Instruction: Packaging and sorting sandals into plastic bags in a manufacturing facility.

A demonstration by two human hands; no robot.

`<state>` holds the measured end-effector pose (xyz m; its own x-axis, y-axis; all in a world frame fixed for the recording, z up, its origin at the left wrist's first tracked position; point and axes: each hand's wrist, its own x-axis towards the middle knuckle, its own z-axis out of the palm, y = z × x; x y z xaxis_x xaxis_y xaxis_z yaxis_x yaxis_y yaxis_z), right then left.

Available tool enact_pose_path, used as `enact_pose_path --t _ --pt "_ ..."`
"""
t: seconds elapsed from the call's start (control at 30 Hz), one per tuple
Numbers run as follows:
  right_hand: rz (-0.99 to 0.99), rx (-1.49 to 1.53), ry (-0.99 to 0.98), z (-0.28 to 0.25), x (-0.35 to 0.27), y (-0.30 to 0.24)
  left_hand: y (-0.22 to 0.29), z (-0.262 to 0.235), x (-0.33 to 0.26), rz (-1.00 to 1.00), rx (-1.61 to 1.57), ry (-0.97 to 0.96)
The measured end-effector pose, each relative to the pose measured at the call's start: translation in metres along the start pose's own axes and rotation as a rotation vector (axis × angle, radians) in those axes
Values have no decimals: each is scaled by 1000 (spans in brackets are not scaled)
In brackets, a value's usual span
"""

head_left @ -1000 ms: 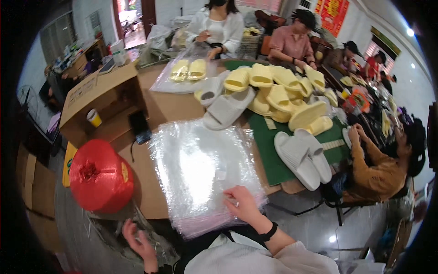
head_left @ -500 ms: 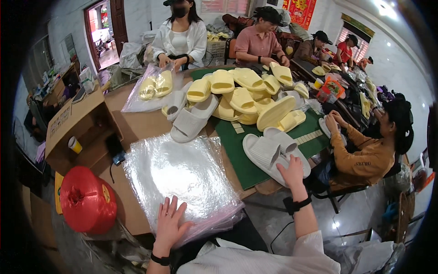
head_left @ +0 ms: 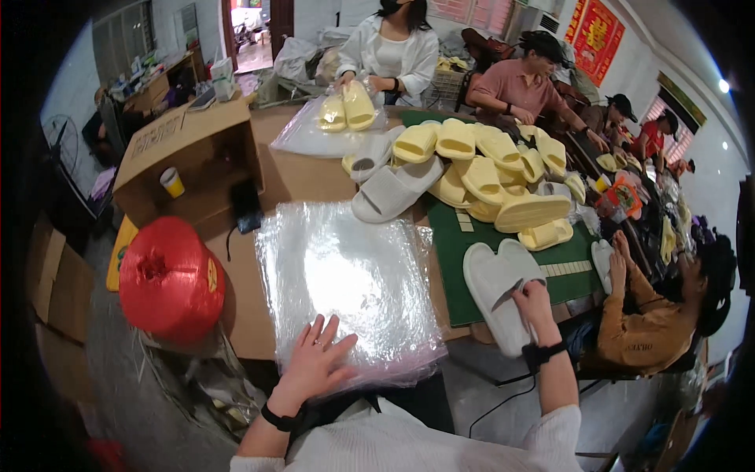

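Note:
My left hand (head_left: 316,363) lies flat, fingers spread, on the near edge of a stack of clear plastic bags (head_left: 346,279) on the brown table. My right hand (head_left: 533,297) reaches right and grips a pair of white slippers (head_left: 495,293) lying side by side on the green mat (head_left: 472,244). Beyond them sits a heap of yellow slippers (head_left: 503,173) with a grey slipper (head_left: 393,193) at its left.
A big red spool of twine (head_left: 169,279) stands left of the bags. An open cardboard box (head_left: 189,157) with a paper cup sits behind it. Several other people work around the table; one in brown (head_left: 653,330) sits close on my right.
My right hand left the plastic bags and swung right onto the white slippers. My left hand came up from below onto the bag stack. The view shifted right.

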<state>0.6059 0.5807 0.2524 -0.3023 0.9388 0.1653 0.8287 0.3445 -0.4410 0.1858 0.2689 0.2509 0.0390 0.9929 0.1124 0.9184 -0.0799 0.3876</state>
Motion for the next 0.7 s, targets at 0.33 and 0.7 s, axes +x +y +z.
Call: enact_pose_path --t 0.33,0.7 --pt "-158 413 117 -17 -133 -127 23 11 26 -64 -30 154" --pt "-510 253 -418 -13 -191 -127 40 20 44 -74 -49 166"
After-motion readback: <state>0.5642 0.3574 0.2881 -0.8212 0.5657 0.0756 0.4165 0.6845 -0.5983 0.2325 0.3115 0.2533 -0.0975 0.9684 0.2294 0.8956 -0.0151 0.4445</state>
